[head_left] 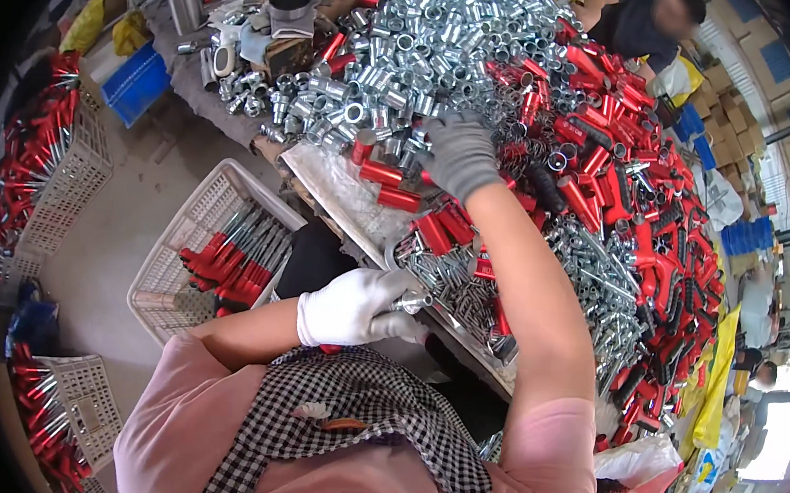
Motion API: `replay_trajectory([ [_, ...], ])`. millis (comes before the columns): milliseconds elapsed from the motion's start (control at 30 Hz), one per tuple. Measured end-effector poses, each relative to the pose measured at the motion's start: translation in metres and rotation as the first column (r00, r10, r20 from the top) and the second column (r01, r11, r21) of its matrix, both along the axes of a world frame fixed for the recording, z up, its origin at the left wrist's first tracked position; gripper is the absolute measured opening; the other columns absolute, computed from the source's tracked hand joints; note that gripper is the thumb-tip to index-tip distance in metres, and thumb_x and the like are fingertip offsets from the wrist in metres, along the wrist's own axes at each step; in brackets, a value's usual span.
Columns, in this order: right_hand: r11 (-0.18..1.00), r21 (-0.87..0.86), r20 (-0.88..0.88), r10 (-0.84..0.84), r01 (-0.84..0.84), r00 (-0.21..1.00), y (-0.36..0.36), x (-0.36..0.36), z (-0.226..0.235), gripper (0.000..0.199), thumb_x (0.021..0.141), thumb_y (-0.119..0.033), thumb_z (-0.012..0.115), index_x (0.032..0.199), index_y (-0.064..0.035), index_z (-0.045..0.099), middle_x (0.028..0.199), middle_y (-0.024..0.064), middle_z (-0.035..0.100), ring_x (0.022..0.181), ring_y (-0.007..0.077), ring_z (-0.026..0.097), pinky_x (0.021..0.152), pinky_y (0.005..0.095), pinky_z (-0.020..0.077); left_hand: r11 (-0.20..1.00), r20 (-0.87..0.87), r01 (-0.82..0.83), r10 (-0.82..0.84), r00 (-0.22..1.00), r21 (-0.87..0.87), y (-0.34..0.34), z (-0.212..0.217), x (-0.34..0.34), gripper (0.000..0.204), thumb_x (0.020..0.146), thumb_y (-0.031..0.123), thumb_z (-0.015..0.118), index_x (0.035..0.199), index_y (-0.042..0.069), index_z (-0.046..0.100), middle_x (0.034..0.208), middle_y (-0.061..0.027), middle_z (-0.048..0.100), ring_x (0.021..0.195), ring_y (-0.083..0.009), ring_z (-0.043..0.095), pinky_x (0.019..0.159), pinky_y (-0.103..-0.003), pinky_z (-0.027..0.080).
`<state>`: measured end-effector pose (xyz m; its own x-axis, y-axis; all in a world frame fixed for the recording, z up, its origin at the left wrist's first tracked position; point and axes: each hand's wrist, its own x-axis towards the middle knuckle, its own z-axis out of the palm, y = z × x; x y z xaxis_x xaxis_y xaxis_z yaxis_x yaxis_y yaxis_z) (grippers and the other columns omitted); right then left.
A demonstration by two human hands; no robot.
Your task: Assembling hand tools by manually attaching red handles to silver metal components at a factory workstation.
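Note:
My left hand, in a white glove, is closed in front of my body. A silver metal fitting sticks out between its thumb and fingers; the rest of what it holds is hidden. A bit of red shows below that wrist. My right arm reaches forward, and my right hand, in a grey glove, is in the parts heap with fingers curled down. What lies under those fingers I cannot make out. Beside them are silver threaded sleeves on one side and wire springs on the other. Red cylinders lie nearest its wrist.
Red tool bodies cover the table's right side; thin metal rods lie near its front edge. A white basket at left holds red-handled tools. More filled baskets stand farther left. A steel flask and a co-worker are beyond.

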<state>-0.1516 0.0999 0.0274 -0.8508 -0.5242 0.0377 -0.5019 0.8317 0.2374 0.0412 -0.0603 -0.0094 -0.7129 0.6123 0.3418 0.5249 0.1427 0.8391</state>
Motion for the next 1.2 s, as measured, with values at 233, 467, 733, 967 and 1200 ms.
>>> replay_trajectory([
  [233,0.974,0.194,0.028,-0.128,0.12,0.991,-0.037,-0.035,-0.025,0.032,0.087,-0.024,0.056,0.114,-0.0119,0.069,0.114,0.0121,0.07,0.113,0.032,0.061,0.091,0.0487,0.0483,0.999,-0.077,-0.011,0.008,0.997,-0.038,0.005,-0.002,0.005,0.048,0.084,0.038,0.073,0.11,0.0,0.059,0.082,-0.0164,0.065,0.075,-0.0372,0.066,0.066,-0.042,0.052],
  [467,0.415,-0.905,0.161,0.138,0.091,0.977,0.032,-0.02,-0.037,0.044,0.088,-0.01,0.06,0.132,-0.0066,0.053,0.093,0.0082,0.064,0.083,0.0197,0.06,0.072,0.0317,0.0506,0.994,-0.022,-0.004,0.002,1.0,-0.108,0.002,-0.014,-0.003,0.051,0.083,0.036,0.073,0.115,0.0,0.059,0.101,-0.0205,0.066,0.091,-0.0384,0.066,0.078,-0.044,0.053],
  [733,0.724,-0.684,-0.07,0.062,-0.093,0.996,0.06,0.101,-0.009,0.055,0.081,-0.012,0.073,0.132,-0.0076,0.054,0.113,0.015,0.06,0.098,0.0275,0.059,0.083,0.0373,0.0529,0.996,-0.058,-0.082,0.081,0.995,-0.02,0.017,-0.022,-0.042,0.036,0.086,0.028,0.071,0.106,0.0,0.061,0.079,-0.0172,0.067,0.067,-0.0255,0.068,0.062,-0.037,0.052],
  [967,0.961,-0.24,0.115,0.17,-0.139,0.979,0.03,0.069,-0.032,0.056,0.08,-0.045,0.07,0.127,-0.0166,0.06,0.113,0.0154,0.06,0.103,0.0346,0.06,0.09,0.0468,0.0482,0.994,0.239,0.005,0.021,0.971,-0.11,0.006,-0.015,-0.034,0.038,0.084,0.021,0.071,0.114,-0.001,0.06,0.08,-0.0156,0.066,0.072,-0.0266,0.065,0.07,-0.036,0.052],
  [1200,0.965,-0.259,0.257,0.11,-0.042,0.96,0.016,0.06,-0.033,0.042,0.079,-0.04,0.069,0.111,-0.0138,0.068,0.096,0.0134,0.07,0.091,0.0327,0.066,0.085,0.0454,0.0496,1.0,0.225,-0.009,0.007,0.974,0.006,0.003,-0.005,-0.019,0.042,0.082,0.018,0.071,0.115,-0.004,0.059,0.076,-0.0144,0.068,0.07,-0.0236,0.068,0.066,-0.035,0.053],
])
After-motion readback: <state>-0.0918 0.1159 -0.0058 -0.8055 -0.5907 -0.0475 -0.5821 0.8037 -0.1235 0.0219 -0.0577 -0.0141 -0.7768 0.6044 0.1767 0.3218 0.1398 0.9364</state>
